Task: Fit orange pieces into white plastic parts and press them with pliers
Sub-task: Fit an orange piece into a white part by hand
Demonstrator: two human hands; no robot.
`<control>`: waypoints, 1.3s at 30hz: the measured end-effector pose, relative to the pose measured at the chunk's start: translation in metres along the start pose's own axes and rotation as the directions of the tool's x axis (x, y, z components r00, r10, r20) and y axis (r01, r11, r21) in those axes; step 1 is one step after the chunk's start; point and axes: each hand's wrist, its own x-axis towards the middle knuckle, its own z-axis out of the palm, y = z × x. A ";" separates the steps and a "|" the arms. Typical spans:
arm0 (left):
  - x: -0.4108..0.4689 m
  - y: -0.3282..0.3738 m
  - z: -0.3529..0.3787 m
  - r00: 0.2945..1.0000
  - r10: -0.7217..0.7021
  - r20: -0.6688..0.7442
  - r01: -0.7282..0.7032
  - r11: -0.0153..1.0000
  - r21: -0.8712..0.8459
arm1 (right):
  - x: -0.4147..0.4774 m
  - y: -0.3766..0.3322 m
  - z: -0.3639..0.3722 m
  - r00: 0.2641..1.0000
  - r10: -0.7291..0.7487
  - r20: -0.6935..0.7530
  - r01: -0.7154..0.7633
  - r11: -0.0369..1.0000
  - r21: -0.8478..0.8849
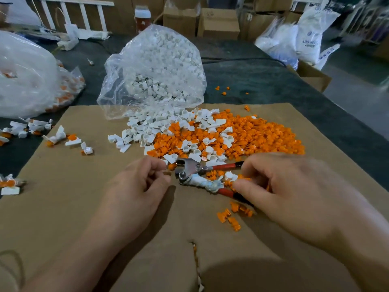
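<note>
Pressing step in hand, going by the layout: right hand (290,186) is curling round the two red handles of the pliers (190,168), which are lying low on the cardboard sheet (84,197) with the jaws standing apart. Left hand (139,184) is sitting just left of the pliers' jaws, fingers curled, pinching a small piece (168,166) at the jaw mouth; too blurred to say whether it's white, orange or already a fitted pair. The next move is probably asking for that piece seated square between the jaws, fingertips pulled clear, then a firm squeeze. Pliers: bare steel head, one handle wrapped in grubby white tape, black tips. The orange pieces (263,138) are heaping just behind and right of the pliers: small ribbed plugs, hard glossy plastic. The white plastic parts (147,127) are spilling behind and left of the pliers out of a crinkled clear bag (155,66): short round sockets with flat tabs. Assembled pieces (55,137) are lying well left of the pliers. Dark worktop (252,81) is showing beyond the cardboard.
</note>
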 end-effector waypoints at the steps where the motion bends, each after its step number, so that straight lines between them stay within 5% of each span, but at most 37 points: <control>1: 0.000 0.001 0.000 1.000 0.016 0.009 -0.016 0.999 0.031 | -0.006 -0.001 0.001 0.999 0.002 0.051 0.001 0.998 -0.060; 6: -0.002 0.004 -0.001 0.999 0.042 0.020 -0.044 0.995 0.090 | -0.029 -0.004 0.024 0.959 0.071 0.276 -0.041 0.993 -0.113; 18: -0.001 0.000 -0.001 0.995 0.094 -0.019 -0.090 0.986 0.141 | -0.002 -0.011 0.059 0.987 -0.141 0.081 0.153 0.974 -0.165; 24: 0.006 -0.009 0.005 0.975 0.222 0.000 -0.201 0.884 0.422 | 0.015 -0.014 0.067 0.987 -0.155 0.043 0.160 0.974 -0.161; 28: 0.010 -0.012 0.001 0.981 0.185 -0.060 -0.139 0.882 0.451 | 0.021 -0.015 0.068 0.990 -0.142 0.023 0.143 0.978 -0.153; 39: 0.007 -0.008 0.001 0.962 0.271 0.007 -0.241 0.843 0.481 | 0.025 -0.017 0.073 0.990 -0.133 -0.049 0.136 0.988 0.067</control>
